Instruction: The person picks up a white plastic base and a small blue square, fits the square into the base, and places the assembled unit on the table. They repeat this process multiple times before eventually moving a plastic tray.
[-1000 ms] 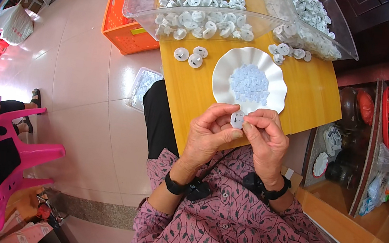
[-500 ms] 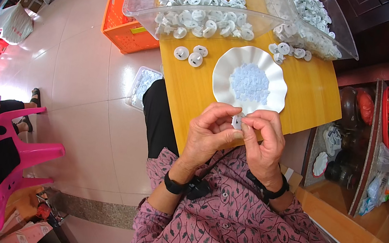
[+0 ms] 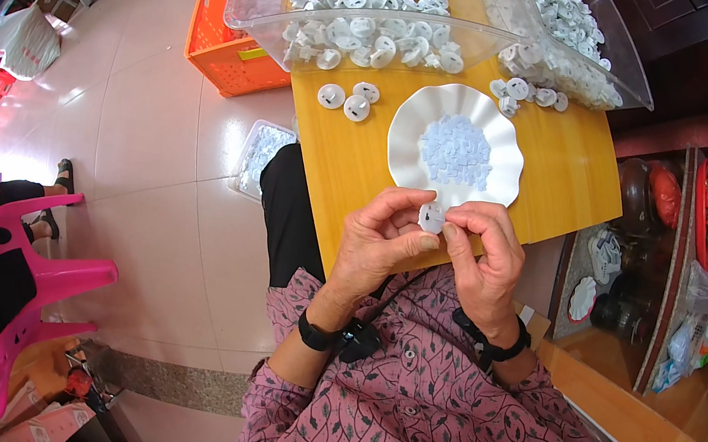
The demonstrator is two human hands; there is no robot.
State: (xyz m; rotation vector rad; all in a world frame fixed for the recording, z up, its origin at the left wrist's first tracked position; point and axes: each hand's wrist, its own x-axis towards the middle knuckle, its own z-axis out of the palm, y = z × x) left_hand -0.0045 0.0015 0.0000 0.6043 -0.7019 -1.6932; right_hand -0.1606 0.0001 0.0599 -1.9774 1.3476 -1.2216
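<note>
Just off the near edge of the yellow table, a small white round plastic piece (image 3: 431, 217) with dark slots is up between my hands. My left hand (image 3: 380, 241) pinches it between thumb and fingers from the left. My right hand (image 3: 487, 262) has thumb and index finger closed at its right edge; whether anything else is between those fingertips is hidden. Right beyond my fingers stands a white wavy-rimmed plate (image 3: 404, 151), with a heap of small pale-blue flat pieces (image 3: 456, 149) on it. Several loose white round pieces (image 3: 356, 107) lie left of the plate.
Clear plastic bins (image 3: 260, 22) full of white round pieces line the table's far side. An orange crate (image 3: 231, 64) stands left of the yellow table (image 3: 570, 165). A shelf unit (image 3: 670, 292) is at the right; a pink chair (image 3: 49, 269) with a seated person is far left.
The white round piece has turned its slotted face more toward me. My right hand has shifted slightly right, uncovering more of the piece. My left hand has barely moved.
</note>
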